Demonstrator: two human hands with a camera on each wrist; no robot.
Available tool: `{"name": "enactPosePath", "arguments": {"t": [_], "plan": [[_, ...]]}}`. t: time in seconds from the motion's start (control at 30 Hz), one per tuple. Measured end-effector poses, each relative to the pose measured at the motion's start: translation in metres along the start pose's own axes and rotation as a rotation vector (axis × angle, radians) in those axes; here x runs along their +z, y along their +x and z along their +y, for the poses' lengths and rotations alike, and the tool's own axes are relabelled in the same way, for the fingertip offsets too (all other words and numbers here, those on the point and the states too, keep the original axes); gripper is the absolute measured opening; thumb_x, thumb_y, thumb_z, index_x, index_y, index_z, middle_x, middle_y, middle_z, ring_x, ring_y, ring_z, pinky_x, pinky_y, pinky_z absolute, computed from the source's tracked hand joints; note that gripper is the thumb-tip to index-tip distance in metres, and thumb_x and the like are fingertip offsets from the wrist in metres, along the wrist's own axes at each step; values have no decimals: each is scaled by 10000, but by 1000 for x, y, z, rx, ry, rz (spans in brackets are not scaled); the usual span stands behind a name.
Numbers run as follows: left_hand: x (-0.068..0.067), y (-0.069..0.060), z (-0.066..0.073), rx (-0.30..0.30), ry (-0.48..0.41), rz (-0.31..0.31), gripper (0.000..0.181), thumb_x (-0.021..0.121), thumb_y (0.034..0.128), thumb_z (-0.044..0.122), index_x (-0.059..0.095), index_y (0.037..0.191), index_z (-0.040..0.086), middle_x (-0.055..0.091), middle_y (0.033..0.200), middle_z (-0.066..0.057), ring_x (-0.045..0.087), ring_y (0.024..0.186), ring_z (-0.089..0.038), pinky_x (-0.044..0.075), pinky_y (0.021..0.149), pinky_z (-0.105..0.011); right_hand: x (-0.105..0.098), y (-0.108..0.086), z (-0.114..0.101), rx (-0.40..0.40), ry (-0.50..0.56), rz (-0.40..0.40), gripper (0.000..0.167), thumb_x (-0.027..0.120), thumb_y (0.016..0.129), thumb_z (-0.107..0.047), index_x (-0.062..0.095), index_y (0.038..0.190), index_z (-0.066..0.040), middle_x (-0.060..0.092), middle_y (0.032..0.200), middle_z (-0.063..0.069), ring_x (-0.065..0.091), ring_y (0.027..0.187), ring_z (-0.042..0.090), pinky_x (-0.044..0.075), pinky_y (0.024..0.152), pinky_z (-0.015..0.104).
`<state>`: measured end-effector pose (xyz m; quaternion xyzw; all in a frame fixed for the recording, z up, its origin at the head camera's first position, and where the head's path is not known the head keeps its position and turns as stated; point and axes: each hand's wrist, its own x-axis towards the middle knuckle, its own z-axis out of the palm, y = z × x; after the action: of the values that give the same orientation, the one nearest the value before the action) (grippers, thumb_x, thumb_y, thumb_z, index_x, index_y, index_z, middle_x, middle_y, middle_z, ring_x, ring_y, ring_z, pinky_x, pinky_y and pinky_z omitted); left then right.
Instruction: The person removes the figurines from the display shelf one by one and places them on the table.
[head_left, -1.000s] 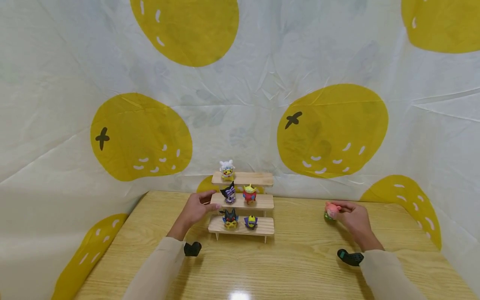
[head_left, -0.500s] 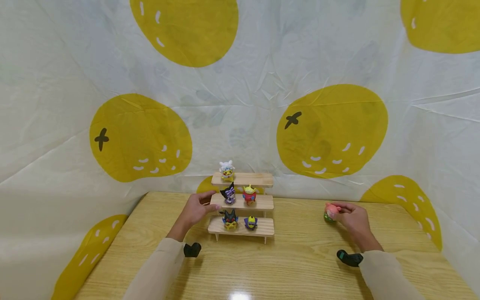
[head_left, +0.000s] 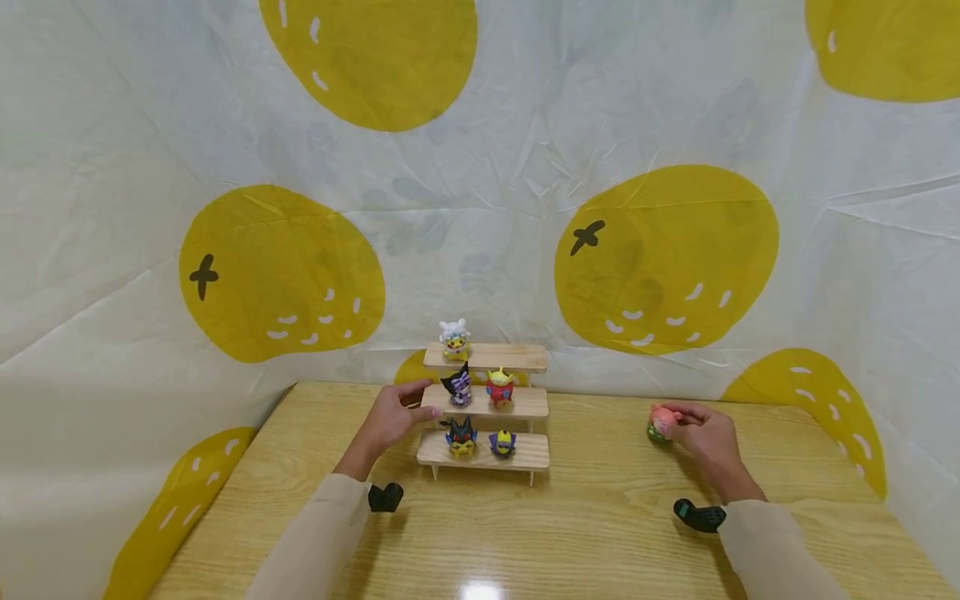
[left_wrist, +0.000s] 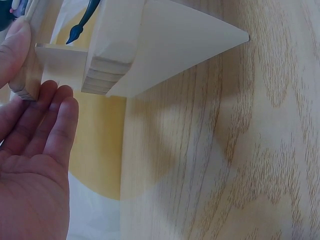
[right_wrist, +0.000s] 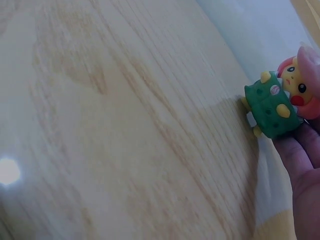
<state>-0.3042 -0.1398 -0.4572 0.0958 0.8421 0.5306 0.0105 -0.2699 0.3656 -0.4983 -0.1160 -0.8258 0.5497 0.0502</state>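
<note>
A three-tier wooden display stand (head_left: 529, 403) stands at the table's middle. My left hand (head_left: 388, 419) grips the left end of its middle board, thumb on top and fingers beneath, as the left wrist view shows. On the right, my right hand (head_left: 711, 440) pinches a small figurine (head_left: 662, 419) with a pink hat and a green body (right_wrist: 272, 107). This figurine is upright at the table surface; I cannot tell whether it touches. Beside the left thumb, a black-and-purple figurine (head_left: 459, 389) shares the middle board with a red-and-yellow one (head_left: 499, 389).
The top board carries a white-hooded yellow figurine (head_left: 453, 340) at its left. On the bottom board are a black-eared figurine (head_left: 461, 438) and a purple-caped yellow one (head_left: 502, 444). A wood-grain table (head_left: 600, 517) lies below, with a fruit-patterned cloth (head_left: 495, 250) behind.
</note>
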Motion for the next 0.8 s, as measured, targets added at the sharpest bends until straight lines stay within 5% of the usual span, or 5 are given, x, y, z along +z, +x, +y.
{"name": "enactPosePath", "arguments": {"t": [0.1,0.3,0.43,0.6,0.8], "plan": [[0,-1,2,-6,8,-2,635,774,954,177,531,1516,13,591,1497,-217,568,1401,-398,515,1114,-522,-1,-1,0,-46,-22,-4,559,784,953,-217,608,1404,63,724,1078,-94,583,866,-118,550,760,96],[0,-3,3,-16,24,-9,632,771,959,199,534,1522,37,563,1530,-205,544,1424,-395,491,1138,-533,-5,-3,4,-168,-67,-63,567,745,984,-201,563,1422,110,715,1277,190,564,900,-179,541,778,79],[-1,-2,1,-15,19,-13,635,775,956,207,538,1520,38,564,1530,-203,543,1426,-395,486,1144,-531,-6,-4,5,-191,-83,-90,571,731,994,-194,545,1435,118,685,1302,257,561,905,-166,545,775,92],[-1,-2,1,-9,4,-14,633,779,952,200,542,1515,33,559,1535,-205,535,1431,-403,480,1148,-540,-10,-2,4,-215,-94,-108,603,740,991,-252,549,1449,90,703,1317,203,569,932,-182,536,794,80],[-1,-3,2,-5,6,-13,631,771,959,199,535,1519,30,547,1544,-209,527,1436,-407,478,1148,-543,-18,1,-3,-249,-61,-87,584,762,974,-282,599,1416,64,778,1169,-102,619,956,-191,528,805,61]]}}
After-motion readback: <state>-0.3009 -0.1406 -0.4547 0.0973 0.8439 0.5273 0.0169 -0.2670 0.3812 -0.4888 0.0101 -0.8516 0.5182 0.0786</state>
